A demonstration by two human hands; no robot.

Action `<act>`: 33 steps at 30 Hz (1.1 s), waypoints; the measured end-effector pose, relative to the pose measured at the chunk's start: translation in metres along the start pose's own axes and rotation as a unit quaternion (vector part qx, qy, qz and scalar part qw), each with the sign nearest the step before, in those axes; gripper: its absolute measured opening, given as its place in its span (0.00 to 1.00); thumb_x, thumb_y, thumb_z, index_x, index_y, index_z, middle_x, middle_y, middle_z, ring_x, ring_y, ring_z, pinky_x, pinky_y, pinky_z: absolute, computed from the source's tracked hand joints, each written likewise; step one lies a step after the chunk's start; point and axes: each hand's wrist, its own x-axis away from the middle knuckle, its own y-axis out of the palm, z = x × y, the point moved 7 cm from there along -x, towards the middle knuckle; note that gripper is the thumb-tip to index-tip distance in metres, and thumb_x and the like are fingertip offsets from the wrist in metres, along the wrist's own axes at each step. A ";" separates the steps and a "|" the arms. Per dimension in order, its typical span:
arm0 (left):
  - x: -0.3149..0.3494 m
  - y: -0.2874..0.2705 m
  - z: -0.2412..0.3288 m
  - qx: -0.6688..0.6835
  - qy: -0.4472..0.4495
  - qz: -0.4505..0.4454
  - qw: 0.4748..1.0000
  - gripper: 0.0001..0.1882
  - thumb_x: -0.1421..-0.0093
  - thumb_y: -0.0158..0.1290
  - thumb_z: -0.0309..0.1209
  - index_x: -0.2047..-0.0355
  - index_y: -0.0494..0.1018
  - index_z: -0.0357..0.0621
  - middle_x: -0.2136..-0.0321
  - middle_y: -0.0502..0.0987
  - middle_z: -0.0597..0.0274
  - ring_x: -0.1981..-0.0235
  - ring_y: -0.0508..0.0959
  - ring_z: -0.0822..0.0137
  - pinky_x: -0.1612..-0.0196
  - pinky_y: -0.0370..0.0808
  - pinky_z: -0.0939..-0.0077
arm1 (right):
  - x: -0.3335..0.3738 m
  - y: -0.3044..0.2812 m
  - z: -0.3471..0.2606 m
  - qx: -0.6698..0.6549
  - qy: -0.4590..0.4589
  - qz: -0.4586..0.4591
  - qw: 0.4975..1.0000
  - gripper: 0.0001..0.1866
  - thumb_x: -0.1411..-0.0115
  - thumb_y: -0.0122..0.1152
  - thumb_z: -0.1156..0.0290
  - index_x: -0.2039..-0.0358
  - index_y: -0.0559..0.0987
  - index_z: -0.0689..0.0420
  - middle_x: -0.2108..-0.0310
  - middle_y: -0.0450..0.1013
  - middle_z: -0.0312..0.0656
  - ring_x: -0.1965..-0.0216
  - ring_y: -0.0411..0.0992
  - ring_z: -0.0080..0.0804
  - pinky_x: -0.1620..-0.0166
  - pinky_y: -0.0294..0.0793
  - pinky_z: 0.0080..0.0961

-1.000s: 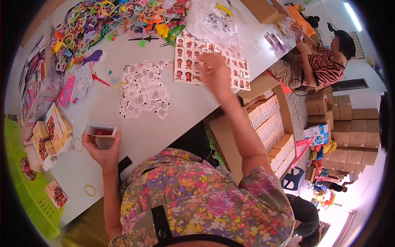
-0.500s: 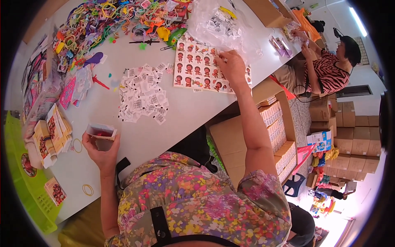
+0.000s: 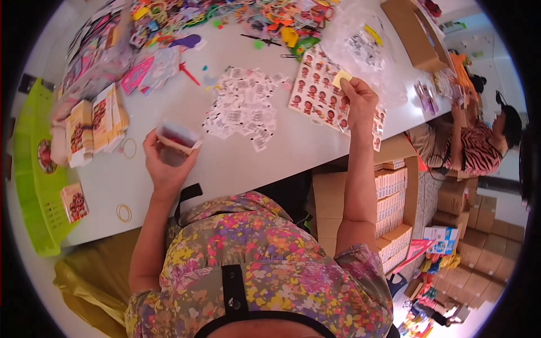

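A small cardboard box (image 3: 179, 137) stands open at the top in my left hand (image 3: 168, 172), whose fingers and thumb wrap round its sides. Something red shows inside it. My right hand (image 3: 360, 101) pinches a small pale yellow square of paper (image 3: 341, 78) between thumb and fingers. Below that hand lies a sheet printed with rows of small cartoon figures (image 3: 315, 93), partly covered by the hand and wrist. Between my hands, a heap of small white packets with printed labels (image 3: 242, 104) rests on the white table (image 3: 236, 163).
Colourful bands and trinkets (image 3: 225, 17) pile up along the far side. Flat cartons (image 3: 101, 124), a single small box (image 3: 75, 203) and a green basket (image 3: 34, 169) sit at the left. A carton of stacked boxes (image 3: 391, 197) stands right; another person (image 3: 479, 141) works beyond.
My right hand has lifted off the printed sheet, and the yellow square now shows in its fingers. The whole view has shifted; my left hand still holds the box.
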 end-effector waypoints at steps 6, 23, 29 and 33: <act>0.002 0.000 0.000 -0.016 0.004 0.003 1.000 0.44 0.58 0.73 0.31 0.45 0.59 0.37 0.55 0.70 0.55 0.56 0.74 0.67 0.52 0.73 0.72 | 0.035 0.076 -0.033 0.056 -0.041 -0.148 0.987 0.04 0.41 0.63 0.75 0.68 0.81 0.63 0.78 0.75 0.33 0.80 0.67 0.15 0.77 0.65 0.14; -0.005 -0.001 0.006 0.014 -0.009 -0.003 1.000 0.42 0.58 0.72 0.29 0.46 0.61 0.35 0.55 0.69 0.58 0.56 0.73 0.69 0.52 0.72 0.74 | 0.114 0.142 -0.035 0.443 -0.329 -0.238 0.799 0.06 0.47 0.65 0.75 0.67 0.82 0.59 0.72 0.75 0.42 0.71 0.74 0.41 0.68 0.74 0.34; -0.005 -0.002 0.006 0.016 -0.014 -0.003 1.000 0.40 0.58 0.71 0.28 0.47 0.62 0.36 0.56 0.70 0.59 0.56 0.73 0.68 0.51 0.72 0.74 | 0.101 0.133 -0.024 0.407 -0.278 -0.258 0.831 0.06 0.45 0.63 0.75 0.67 0.82 0.61 0.73 0.74 0.41 0.74 0.72 0.36 0.70 0.73 0.28; -0.004 0.001 0.005 0.031 -0.008 -0.013 0.999 0.40 0.59 0.71 0.27 0.47 0.63 0.38 0.56 0.71 0.57 0.55 0.74 0.65 0.51 0.73 0.72 | 0.084 0.119 -0.032 0.239 -0.144 -0.224 0.934 0.06 0.41 0.60 0.76 0.65 0.81 0.63 0.74 0.74 0.40 0.76 0.71 0.24 0.72 0.71 0.21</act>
